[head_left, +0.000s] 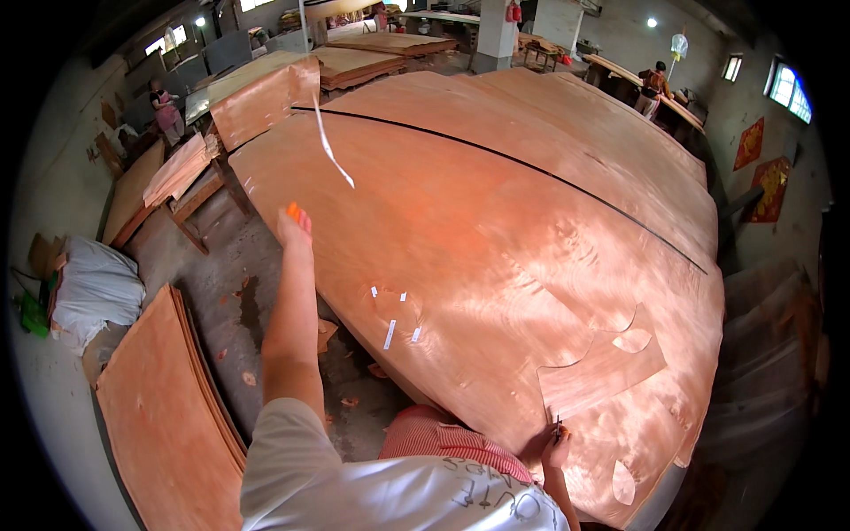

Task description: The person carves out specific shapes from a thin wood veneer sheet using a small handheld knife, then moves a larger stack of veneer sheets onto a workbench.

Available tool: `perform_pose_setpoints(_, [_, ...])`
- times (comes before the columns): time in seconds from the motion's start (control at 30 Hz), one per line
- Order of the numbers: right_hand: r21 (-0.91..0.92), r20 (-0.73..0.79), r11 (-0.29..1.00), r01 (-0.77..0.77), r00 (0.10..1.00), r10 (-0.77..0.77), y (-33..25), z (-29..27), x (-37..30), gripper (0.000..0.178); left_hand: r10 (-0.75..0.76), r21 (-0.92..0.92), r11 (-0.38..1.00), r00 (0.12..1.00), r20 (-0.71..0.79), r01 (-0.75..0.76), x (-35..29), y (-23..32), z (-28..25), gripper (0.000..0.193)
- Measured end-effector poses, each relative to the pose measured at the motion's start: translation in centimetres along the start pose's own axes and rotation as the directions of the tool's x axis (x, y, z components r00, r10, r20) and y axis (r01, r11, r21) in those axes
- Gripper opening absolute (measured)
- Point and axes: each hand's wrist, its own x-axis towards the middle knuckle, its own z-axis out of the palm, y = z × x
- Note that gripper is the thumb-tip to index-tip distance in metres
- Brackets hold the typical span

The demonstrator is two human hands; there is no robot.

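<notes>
1) Own hands: 2, one left hand (pixel 298 227), one right hand (pixel 556 451)
2) Orange bits (pixel 293 211) at the fingers: 2, one per hand, kind unclear
3) Dark tool (pixel 559 431) at right: 1
4) Tape bits (pixel 390 334), white, on the veneer (pixel 425 212): 4
5) White strip (pixel 329 150), long: 1
6) Black rod (pixel 496 153): 1
7) Loose offcut (pixel 593 380), large: 1
8) Pale ovals (pixel 623 483), small: 2
9) Co-workers (pixel 166 111): 2 plain, any farther back too small to count
10) Red posters (pixel 768 192): 2
11) Right-hand windows (pixel 791 91): 2
12) White sack (pixel 99 288): 1
13) Near-left stack (pixel 164 403): 1, sheets too tight to count
</notes>
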Motion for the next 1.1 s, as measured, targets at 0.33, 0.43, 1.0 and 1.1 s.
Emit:
perform_pose_setpoints(0.33, [0.012, -0.036, 0.998, 0.061, 0.998, -0.06, 0.3, -0.1, -0.2, 0.023, 0.305, 0.337, 0.696, 0.686, 0.661, -0.634, -11.5, 5.1, 11.1, 0.035])
perform_pose_setpoints(0.43, [0.002, -0.03, 0.999, 0.041, 0.999, -0.041, 0.4, 0.1, 0.0, 0.023, 0.263, 0.287, 0.808, 0.75, 0.607, -0.515, -12.2, 4.4, 12.6, 0.032])
perform_pose_setpoints(1.0, [0.048, -0.019, 0.997, 0.059, 0.998, -0.058, -0.3, -0.8, 0.0, 0.026, 0.464, -0.024, 0.802, 0.597, 0.655, -0.597, -15.3, 5.8, 14.7, 0.018])
perform_pose_setpoints(1.1, [0.014, -0.011, 1.0, 0.02, 1.0, -0.02, 1.3, -0.8, 0.0, 0.026, 0.401, 0.014, 0.865, 0.708, 0.582, -0.502, -12.2, 5.7, 15.6, 0.019])
